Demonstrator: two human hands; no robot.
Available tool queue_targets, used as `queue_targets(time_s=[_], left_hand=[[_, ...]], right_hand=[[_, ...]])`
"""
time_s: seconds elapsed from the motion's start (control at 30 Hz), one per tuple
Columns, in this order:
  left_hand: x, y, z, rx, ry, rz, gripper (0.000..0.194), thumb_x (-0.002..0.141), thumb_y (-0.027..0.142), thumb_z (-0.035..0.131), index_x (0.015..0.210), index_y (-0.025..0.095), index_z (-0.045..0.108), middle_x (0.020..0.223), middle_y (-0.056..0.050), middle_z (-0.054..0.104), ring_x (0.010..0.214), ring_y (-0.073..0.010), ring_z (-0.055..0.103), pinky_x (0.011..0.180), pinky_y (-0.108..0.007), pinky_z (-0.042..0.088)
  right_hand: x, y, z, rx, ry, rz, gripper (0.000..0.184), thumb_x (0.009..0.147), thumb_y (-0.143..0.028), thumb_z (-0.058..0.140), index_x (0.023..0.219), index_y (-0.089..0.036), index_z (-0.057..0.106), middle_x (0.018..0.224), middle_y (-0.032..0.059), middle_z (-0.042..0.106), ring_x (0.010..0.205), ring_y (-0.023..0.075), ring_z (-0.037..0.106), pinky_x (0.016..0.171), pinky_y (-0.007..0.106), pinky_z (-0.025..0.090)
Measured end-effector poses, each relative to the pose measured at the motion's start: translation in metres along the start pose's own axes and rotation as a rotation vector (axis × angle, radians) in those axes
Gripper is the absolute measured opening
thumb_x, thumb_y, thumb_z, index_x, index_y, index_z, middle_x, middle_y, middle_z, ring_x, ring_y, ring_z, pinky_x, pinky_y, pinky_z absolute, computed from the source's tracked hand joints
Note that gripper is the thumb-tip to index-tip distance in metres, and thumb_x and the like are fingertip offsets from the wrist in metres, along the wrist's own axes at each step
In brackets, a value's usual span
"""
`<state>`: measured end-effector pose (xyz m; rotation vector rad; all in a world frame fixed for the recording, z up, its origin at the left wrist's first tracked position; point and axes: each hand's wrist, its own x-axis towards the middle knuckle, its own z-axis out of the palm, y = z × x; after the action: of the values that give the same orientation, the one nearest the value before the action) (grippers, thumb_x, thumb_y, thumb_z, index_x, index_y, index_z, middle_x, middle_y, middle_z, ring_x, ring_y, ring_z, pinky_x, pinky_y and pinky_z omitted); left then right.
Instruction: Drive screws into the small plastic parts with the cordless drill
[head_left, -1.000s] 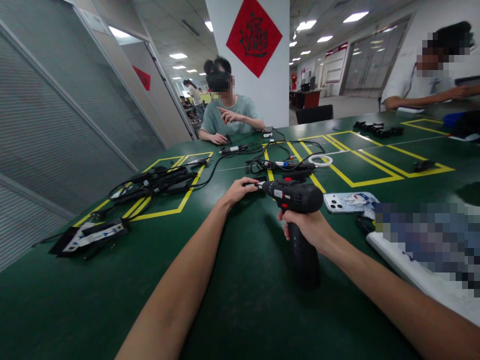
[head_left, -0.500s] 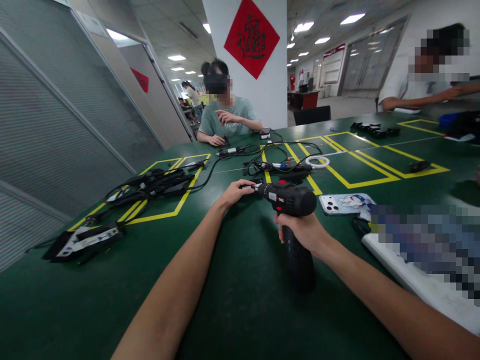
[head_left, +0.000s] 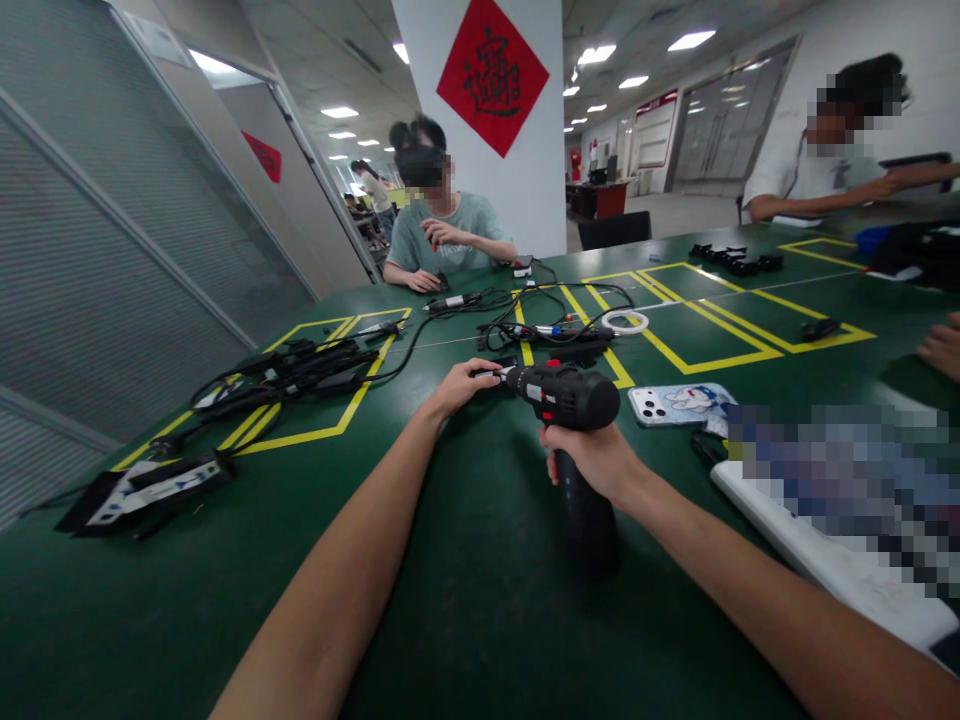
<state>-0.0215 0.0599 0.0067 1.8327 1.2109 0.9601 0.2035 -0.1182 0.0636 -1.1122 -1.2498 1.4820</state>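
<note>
Clenching black-and-red plastic drill (head_left: pixel 574 395) in right hand (head_left: pixel 589 455), one o'clock. Touching small black part (head_left: pixel 510 361) with half-curled left hand (head_left: pixel 459 388); cannot tell hold or completion.

The small part (head_left: pixel 487 374) beneath the left hand's fingers (head_left: pixel 480 370) is partly hidden, and its shape cannot be told.

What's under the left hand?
Part of a small black piece shows beneath the left hand, by the tip of the cordless drill. The fingers cover the rest, so its full shape cannot be seen.
</note>
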Motion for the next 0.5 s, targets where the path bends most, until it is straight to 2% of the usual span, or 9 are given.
queue_targets(time_s=[0.5], left_hand=[[0.0, 0.0015, 0.0011, 0.001, -0.003, 0.043, 0.039, 0.06, 0.039, 0.07, 0.094, 0.019, 0.069, 0.1, -0.006, 0.066, 0.096, -0.0224, 0.058, 0.092, -0.037, 0.04]], right_hand=[[-0.0044, -0.0067, 0.0034, -0.034, -0.002, 0.054, 0.006, 0.066, -0.02, 0.055, 0.069, -0.015, 0.057, 0.047, 0.0002, 0.057, 0.042, 0.0134, 0.053, 0.046, 0.025, 0.043]])
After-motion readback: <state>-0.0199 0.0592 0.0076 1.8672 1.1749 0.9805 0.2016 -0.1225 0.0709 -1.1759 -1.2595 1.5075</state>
